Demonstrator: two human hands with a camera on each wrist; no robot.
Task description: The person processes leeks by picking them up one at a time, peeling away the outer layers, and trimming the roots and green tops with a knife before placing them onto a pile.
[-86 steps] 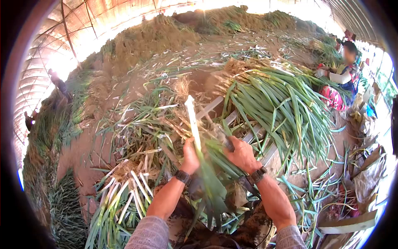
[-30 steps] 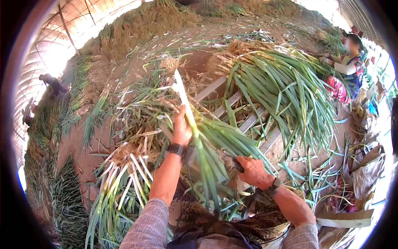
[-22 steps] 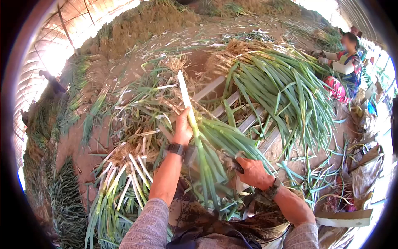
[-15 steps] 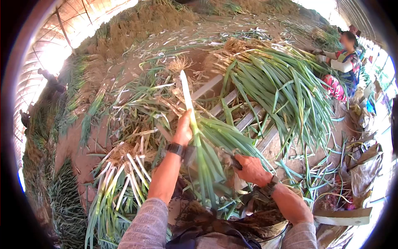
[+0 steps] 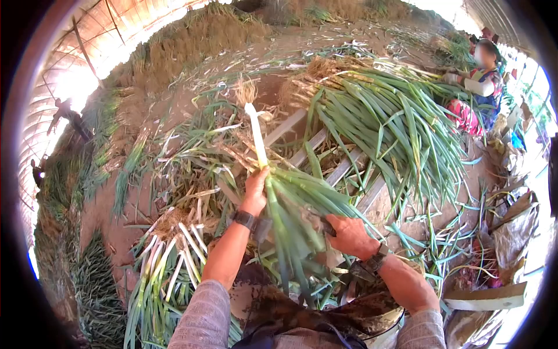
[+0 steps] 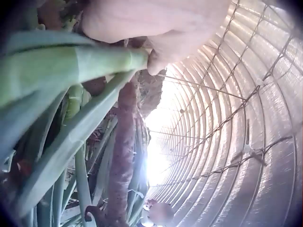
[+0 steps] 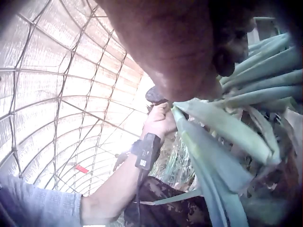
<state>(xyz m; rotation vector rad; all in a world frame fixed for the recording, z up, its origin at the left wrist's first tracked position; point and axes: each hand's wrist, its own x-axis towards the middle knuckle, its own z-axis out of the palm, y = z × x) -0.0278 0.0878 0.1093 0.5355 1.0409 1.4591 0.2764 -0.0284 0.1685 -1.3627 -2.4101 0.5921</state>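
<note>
White and smooth along its shank, the leek [image 5: 256, 136] sits in the left hand [image 5: 254, 189], whose thumb and fingers are closed round it where the white turns to pale green. The right hand [image 5: 354, 235] is clenched on a dark handle [image 5: 329, 227], just beside the leek's leaves; the rest of that tool is too blurred to make out. The leek is clean and bright in its upper part, with a small loose flap near the top and a tuft of tan, stringy roots at its end. Its green leaves are broad, and blurred between the two hands.

The leek is in front of the person, above wooden slats [image 5: 343, 168] and other leeks strewn about. Its root end points away from the person and a little to the left; the leaves fan back toward the lap, so the long axis runs roughly away from the body. To the right lies a big heap of leeks [image 5: 389, 128], and to the left, near the forearm, a bunch of white-stemmed leeks [image 5: 168, 262].
</note>
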